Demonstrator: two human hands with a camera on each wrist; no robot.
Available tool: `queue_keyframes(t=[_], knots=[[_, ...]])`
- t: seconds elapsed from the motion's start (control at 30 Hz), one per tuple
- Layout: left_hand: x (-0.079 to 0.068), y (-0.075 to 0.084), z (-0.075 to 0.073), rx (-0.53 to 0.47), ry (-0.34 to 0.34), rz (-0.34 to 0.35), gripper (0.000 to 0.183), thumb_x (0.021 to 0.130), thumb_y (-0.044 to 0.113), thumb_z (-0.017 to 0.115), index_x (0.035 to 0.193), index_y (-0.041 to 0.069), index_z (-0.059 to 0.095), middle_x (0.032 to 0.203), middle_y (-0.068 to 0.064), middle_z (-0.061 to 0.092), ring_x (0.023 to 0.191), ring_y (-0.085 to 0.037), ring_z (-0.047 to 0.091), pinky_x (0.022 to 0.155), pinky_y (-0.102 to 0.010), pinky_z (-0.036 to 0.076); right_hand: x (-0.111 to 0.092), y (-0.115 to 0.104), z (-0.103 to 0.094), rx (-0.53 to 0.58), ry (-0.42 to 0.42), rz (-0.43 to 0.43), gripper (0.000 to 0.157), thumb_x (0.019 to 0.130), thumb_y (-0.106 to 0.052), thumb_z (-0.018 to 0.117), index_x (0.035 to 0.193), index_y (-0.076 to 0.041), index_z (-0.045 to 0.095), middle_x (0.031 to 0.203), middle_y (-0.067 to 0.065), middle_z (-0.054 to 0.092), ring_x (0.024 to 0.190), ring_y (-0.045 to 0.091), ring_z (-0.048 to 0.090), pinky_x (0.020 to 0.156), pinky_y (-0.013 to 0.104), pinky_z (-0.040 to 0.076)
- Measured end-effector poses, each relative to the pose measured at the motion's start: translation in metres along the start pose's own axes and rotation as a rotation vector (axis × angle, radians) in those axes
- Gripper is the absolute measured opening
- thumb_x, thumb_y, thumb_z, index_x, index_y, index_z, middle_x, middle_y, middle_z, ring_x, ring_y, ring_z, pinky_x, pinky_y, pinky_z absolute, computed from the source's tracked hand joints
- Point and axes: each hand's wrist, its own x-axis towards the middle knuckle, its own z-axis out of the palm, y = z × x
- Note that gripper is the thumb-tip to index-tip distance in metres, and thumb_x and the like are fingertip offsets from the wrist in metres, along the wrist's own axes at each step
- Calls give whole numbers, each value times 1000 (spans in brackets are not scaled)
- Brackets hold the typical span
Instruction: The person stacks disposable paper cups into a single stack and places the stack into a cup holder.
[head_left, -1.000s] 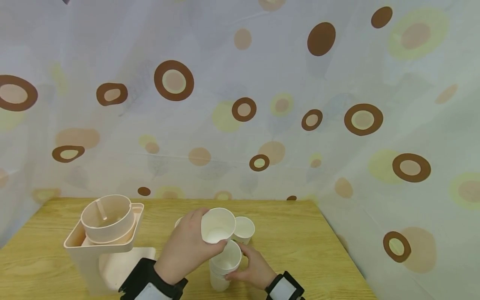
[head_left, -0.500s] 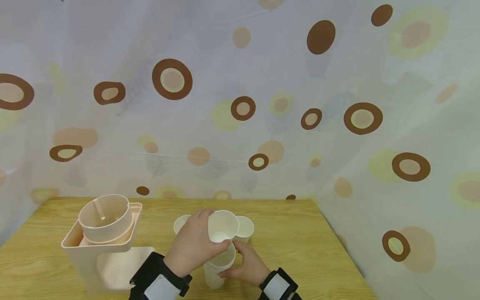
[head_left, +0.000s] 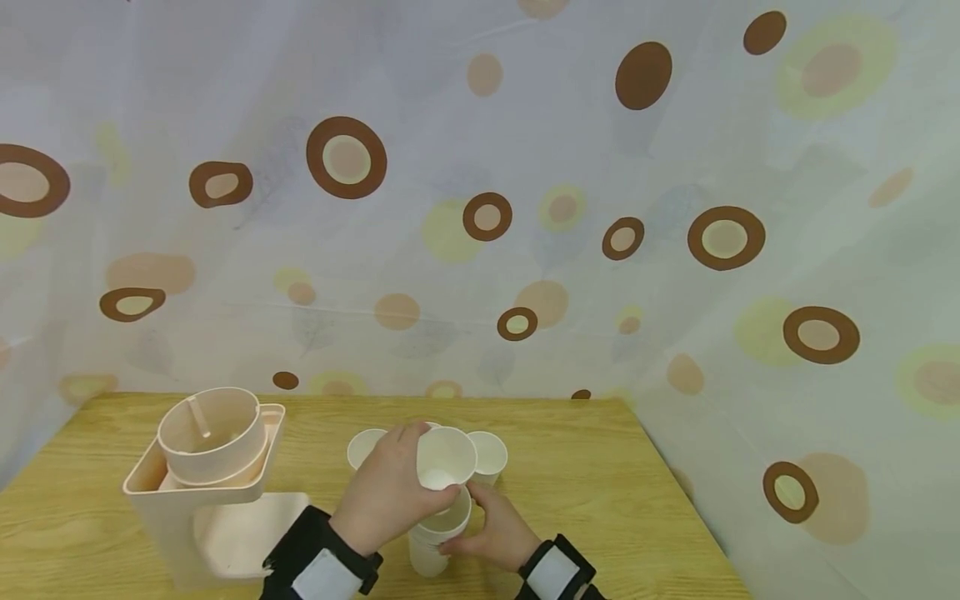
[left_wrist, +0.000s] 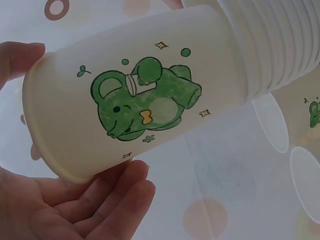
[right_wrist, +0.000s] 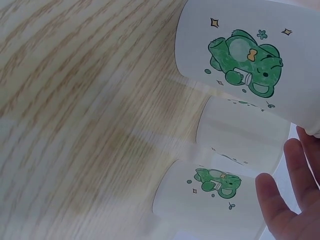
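My left hand [head_left: 386, 497] grips a white paper cup [head_left: 447, 458] near its rim, its mouth tilted toward me. A green bear print [left_wrist: 150, 100] shows on its side in the left wrist view, where its lower end meets the ridged rims of a nested cup stack [left_wrist: 275, 40]. Lower down, my right hand [head_left: 501, 527] holds that stack between thumb and fingers, just under the raised cup. In the right wrist view the bottom cup [right_wrist: 240, 60] carries the same bear, with fingertips [right_wrist: 270, 187] beside the rims. The left hand partly covers the cups behind it.
Behind the hands, single paper cups stand on the wooden table [head_left: 600, 500]: one at the left [head_left: 363, 447], another cup [head_left: 489, 454] at the right, and a third rim peeks between them. A cream plastic stand [head_left: 172, 517] with a round container [head_left: 213, 442] occupies the left side.
My left hand and its cup have shifted slightly right and down. The right hand has moved a little left with the stack. More of the left standing cup shows.
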Motion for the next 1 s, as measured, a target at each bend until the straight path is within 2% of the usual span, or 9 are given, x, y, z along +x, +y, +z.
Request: queue_keyframes(t=[0.13,0.37,0.63,1.0], knots=[[-2,2,0,0,-12,1,70,61,31,80,114,-9,57,105,-21,63,87,-27,60,71,-41,55,0,0,0,-9,0,10,74,70,-33,78,134,-11,48,134,9,56,119,23,50,100,56,40],[-4,1,1,15,9,33,67,60,29,80,110,-9,58,98,-19,64,82,-25,60,67,-39,55,-1,2,1,-16,9,6,76,69,-33,79,134,-11,47,134,10,56,120,24,49,100,57,40],[-7,-5,6,22,-2,44,64,59,31,81,105,-8,59,91,-17,64,76,-22,59,62,-37,55,0,4,2,-9,16,-4,71,69,-32,79,131,-11,51,131,9,58,120,23,49,101,58,38],[-7,-4,6,-15,-63,38,62,60,33,80,104,-6,60,93,-15,66,77,-20,59,63,-36,54,-1,5,2,-13,39,-3,74,67,-29,81,130,-7,50,130,11,59,118,22,50,100,57,39]])
